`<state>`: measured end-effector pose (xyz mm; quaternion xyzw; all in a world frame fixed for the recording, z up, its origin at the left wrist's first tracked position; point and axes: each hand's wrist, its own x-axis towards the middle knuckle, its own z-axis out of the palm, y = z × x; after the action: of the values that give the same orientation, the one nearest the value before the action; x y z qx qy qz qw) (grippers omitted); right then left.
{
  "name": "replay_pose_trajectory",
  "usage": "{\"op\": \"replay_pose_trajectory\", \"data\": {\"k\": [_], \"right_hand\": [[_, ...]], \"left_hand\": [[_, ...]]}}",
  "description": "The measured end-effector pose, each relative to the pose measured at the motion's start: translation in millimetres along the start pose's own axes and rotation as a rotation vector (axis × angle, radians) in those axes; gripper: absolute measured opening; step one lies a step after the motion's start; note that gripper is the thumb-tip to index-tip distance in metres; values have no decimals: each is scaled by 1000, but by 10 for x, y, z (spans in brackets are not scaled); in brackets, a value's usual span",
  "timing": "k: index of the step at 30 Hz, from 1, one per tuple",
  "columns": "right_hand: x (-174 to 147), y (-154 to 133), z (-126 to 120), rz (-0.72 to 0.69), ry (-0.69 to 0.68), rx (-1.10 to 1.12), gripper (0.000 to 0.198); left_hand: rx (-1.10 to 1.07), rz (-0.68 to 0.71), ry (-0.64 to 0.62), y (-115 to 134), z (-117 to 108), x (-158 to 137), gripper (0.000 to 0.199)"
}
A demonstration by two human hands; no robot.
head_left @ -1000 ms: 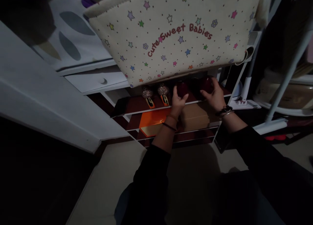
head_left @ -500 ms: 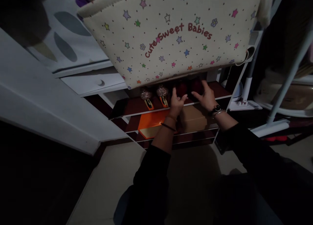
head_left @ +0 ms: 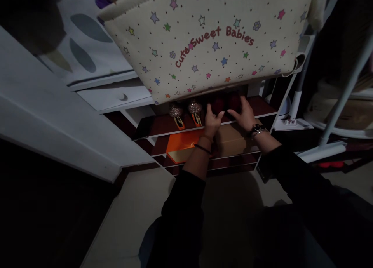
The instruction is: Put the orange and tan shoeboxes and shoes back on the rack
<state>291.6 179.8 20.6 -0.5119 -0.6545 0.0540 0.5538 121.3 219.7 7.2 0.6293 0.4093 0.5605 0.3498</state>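
On the upper shelf (head_left: pixel 264 107) of a low rack sits a pair of dark red shoes (head_left: pixel 233 101), dim and partly hidden by shadow and my fingers. My left hand (head_left: pixel 213 119) is at the pair's left side, its index finger pointing back and its thumb across the front. My right hand (head_left: pixel 243 114) mirrors it on the right, thumb in front and fingers along the side. Both hands appear to hold the pair between them. Left of them stand two glittery shoes (head_left: pixel 194 108) with orange and black insoles.
A cream star-printed cloth bin (head_left: pixel 215 62) overhangs the shelf. An orange box (head_left: pixel 182 141) and a brown cardboard box (head_left: pixel 233 140) lie on the shelf below. A white drawer (head_left: pixel 113 98) is at left; a pale mop (head_left: pixel 323 149) leans at right.
The view has shifted slightly. Both hands remain at the sides of the dark red shoes, with little visible movement of the shoes.
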Motion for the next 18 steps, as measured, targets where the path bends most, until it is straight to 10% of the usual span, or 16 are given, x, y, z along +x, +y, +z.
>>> {"op": "replay_pose_trajectory", "data": {"k": [5,11,18], "right_hand": [[-187,-58,-146,-16,6,37,101],[-988,-594,-531,-21,98,156,51],[-1741,-892,-333,133,-162,261,27]], "left_hand": [[122,-38,62,155,-65,-245,107],[170,306,-65,425,-399,-1356,63],[134,116,-275,209,-635,-2305,19]]}}
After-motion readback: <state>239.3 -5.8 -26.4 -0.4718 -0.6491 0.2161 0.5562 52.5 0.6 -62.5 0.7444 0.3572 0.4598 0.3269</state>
